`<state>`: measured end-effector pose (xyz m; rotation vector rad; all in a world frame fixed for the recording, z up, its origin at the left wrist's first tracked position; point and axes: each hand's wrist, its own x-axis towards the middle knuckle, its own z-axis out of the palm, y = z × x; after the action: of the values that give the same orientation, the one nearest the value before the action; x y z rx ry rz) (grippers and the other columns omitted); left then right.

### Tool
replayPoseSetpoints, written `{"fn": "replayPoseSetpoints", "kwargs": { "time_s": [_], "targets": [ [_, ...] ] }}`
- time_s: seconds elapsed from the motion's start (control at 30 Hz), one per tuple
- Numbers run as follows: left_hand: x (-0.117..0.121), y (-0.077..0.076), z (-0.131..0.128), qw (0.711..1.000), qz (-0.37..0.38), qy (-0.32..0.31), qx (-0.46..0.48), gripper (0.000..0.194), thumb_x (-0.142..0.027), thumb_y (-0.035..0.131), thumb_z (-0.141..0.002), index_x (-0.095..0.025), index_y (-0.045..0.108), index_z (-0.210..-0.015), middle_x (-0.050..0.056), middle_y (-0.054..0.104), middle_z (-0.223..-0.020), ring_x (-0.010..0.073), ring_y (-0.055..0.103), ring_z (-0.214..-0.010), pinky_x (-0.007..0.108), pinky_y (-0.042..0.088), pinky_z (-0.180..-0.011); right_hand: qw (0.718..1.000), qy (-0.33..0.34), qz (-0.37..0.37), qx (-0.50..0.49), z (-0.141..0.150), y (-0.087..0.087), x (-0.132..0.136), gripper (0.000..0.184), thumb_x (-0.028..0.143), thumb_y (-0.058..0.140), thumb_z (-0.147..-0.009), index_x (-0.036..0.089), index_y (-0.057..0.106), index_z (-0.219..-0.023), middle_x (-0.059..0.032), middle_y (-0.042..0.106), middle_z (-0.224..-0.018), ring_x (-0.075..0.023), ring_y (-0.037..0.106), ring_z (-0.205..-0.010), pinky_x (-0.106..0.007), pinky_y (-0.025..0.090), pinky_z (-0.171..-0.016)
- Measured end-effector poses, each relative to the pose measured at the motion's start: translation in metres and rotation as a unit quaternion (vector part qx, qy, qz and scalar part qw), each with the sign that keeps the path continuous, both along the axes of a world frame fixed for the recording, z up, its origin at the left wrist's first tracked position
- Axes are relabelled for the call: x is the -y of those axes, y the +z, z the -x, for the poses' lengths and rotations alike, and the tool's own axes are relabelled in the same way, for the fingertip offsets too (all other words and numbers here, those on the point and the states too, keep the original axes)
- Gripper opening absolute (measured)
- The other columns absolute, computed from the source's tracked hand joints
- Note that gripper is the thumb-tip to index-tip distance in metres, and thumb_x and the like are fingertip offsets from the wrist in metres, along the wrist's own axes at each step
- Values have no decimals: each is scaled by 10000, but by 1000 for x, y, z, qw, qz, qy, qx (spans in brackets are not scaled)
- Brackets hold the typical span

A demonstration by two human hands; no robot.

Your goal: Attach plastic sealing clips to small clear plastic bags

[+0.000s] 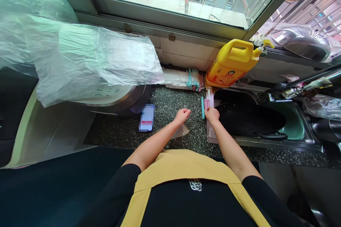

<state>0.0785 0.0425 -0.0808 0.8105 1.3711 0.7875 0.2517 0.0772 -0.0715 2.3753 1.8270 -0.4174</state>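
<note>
I note a clear plastic bag (180, 133), no clip visible on it, on the speckled counter (168, 100) beneath the curled left hand (182, 115), its grip unclear; the right hand (212, 114) is closed on a pink sealing clip (206, 103) beside an unused teal clip (203, 108), while a bundle of clear bags (176, 78) appears already clipped.

Yellow jug (231, 65): smooth plastic, slightly glossy. Left of it, plastic sheeting (106, 51) looked crinkled, shiny. On its near side, clips (203, 108) seemed smooth plastic, clear film (182, 132) thin and glossy; speckled worktop (166, 103) resembled polished stone. Further towards the wearer, apron (186, 163) appeared matt cloth.
</note>
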Motion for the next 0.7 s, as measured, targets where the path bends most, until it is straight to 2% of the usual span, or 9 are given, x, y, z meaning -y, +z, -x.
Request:
{"fn": "replayPoseSetpoints", "kwargs": {
  "time_s": [0.3,0.53,0.7],
  "targets": [
    [3,1,8,999,1,24,39,220,-326,503,-710,-128,582,-657,-62,407,-440,41,275,-367,211,186,-426,1000,0,4,-3,1,-2,-4,328,302,460,-824,103,670,-977,-195,664,-946,-285,627,-903,-316,420,-707],
    [5,7,12,999,-4,40,37,246,-348,499,-713,-127,588,-652,-52,413,-451,46,299,-395,204,216,-437,1000,-5,3,-8,0,-4,-4,338,344,468,-822,135,660,-1005,-168,663,-947,-291,630,-910,-335,447,-739],
    [7,14,17,997,-5,60,42,225,-323,516,-720,-128,584,-630,-50,414,-439,47,303,-394,199,216,-435,1000,12,-13,-18,-1,-2,-1,337,322,458,-821,107,654,-991,-196,658,-951,-302,631,-897,-363,456,-729]
  ]
}}
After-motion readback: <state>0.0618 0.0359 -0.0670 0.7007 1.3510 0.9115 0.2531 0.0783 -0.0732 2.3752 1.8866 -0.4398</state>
